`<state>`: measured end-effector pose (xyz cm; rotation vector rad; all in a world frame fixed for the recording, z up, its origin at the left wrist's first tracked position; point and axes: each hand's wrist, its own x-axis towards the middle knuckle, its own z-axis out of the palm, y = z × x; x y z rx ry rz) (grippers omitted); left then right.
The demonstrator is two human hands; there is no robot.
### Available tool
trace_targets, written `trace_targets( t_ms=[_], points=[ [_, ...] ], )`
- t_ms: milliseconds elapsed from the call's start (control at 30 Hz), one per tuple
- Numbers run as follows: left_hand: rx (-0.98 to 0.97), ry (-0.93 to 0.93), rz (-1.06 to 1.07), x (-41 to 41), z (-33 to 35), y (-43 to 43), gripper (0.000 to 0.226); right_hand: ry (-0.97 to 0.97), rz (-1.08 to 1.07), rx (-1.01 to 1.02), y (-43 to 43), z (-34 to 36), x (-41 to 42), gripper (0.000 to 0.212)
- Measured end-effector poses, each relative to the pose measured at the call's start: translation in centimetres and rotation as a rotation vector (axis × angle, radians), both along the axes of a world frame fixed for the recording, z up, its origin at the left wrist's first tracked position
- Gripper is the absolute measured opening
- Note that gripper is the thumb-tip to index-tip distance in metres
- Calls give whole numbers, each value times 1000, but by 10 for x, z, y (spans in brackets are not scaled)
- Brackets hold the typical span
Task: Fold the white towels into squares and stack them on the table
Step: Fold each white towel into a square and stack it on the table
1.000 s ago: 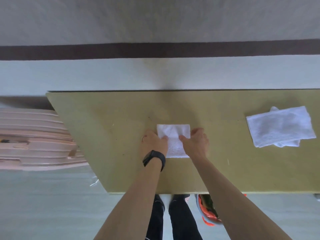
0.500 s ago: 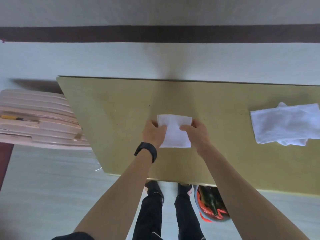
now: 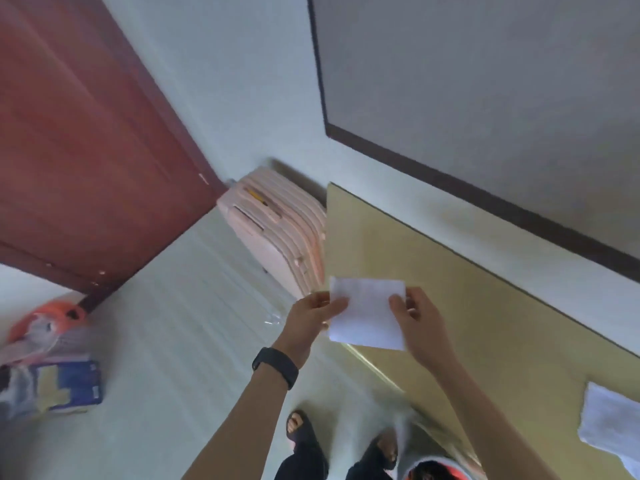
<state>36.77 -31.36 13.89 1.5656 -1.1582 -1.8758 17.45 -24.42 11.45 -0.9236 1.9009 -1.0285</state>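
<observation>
Head camera: I see the folded white towel (image 3: 367,313) over the desk (image 3: 485,323) edge, near 5 o'clock from centre. The left hand (image 3: 311,317) pinches its 9 o'clock side and the right hand (image 3: 420,323) its 3 o'clock side. Another white towel pile (image 3: 613,427) lies on the desk at 4 o'clock.

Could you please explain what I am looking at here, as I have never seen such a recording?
No machine here: a person works with bare hands, and one camera worn on the head looks forward and down, so the room appears tilted. The left hand, wearing a black wristband, and the right hand each pinch one side of a small folded white towel over the left end of the yellow-green table. A second white towel lies on the table at the right. A pale pink ribbed suitcase stands on the floor beside the table.
</observation>
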Motion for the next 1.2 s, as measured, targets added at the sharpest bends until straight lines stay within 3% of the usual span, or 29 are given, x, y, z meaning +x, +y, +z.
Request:
trace_targets(
  t_ms=[167,267,567,933,1200],
  points=[
    [-70,72,257,130,53,32,32,133,284,-204,-24,66,120,15],
    [-169,46,448,221,75,66,48,162,495,-318,-27,96,213,11],
    [-576,-366,1006,469,103,209,31,96,955,-454,33,129,510,18],
    [-471,-548,1498,717,99,364,26,-87,1333,-435,147,129,810,18],
    [-391,-655,1679,861,90,400,23,-152,1524,-444,166,120,983,15]
  ],
)
